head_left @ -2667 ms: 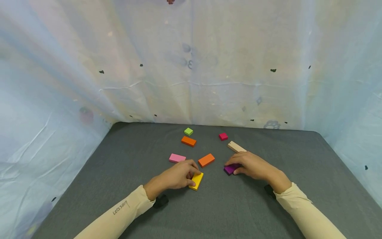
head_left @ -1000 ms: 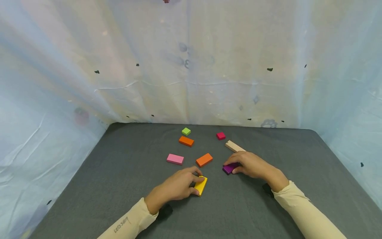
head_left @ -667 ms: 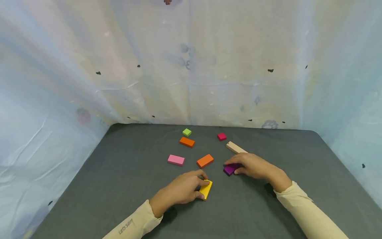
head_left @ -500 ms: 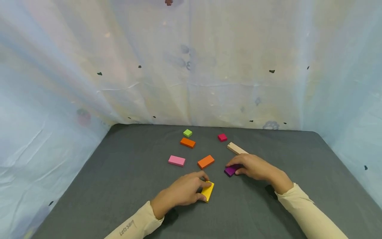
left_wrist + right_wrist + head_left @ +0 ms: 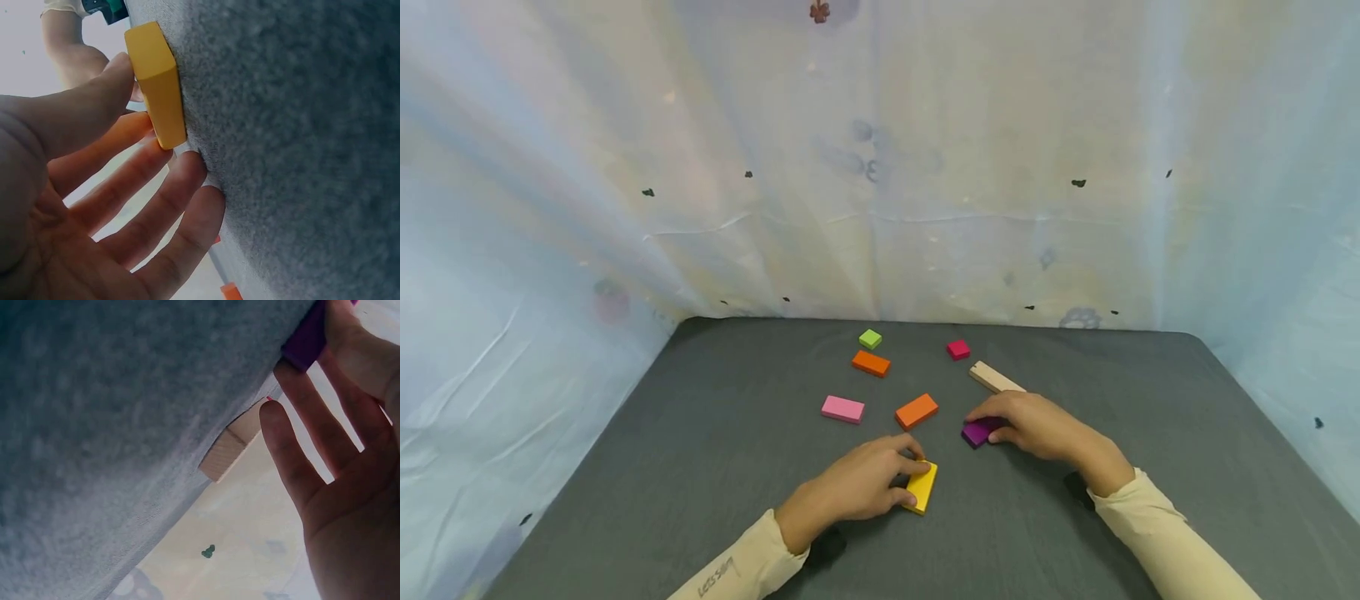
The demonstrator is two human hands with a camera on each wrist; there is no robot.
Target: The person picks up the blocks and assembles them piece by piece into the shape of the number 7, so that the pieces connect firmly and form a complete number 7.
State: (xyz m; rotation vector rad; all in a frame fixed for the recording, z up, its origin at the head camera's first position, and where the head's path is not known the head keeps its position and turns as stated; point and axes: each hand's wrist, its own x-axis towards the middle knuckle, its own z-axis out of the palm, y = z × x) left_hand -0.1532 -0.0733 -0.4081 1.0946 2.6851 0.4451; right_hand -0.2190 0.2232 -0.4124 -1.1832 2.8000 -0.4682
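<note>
Curtained-off booth, apparently — printed sheeting (image 5: 970, 150) on 3 sides, grey cloth-topped table (image 5: 737, 450).

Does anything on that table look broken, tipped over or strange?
Nothing stands out: no breakage or spill shows on the grey table. The left hand holds the yellow block, the right hand the purple block, and the other blocks simply lie scattered at different angles.

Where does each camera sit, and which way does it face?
Head: worn on the head, facing forward and down at the table and curtain; the left hand, right hand and sleeves show.
Left wrist: on that wrist, facing low along the table toward the yellow block; shows the left hand, the right hand behind.
Right wrist: on that wrist, facing the wooden block, the purple block at the top edge; shows the right hand.
Head and left wrist share the yellow block.
</note>
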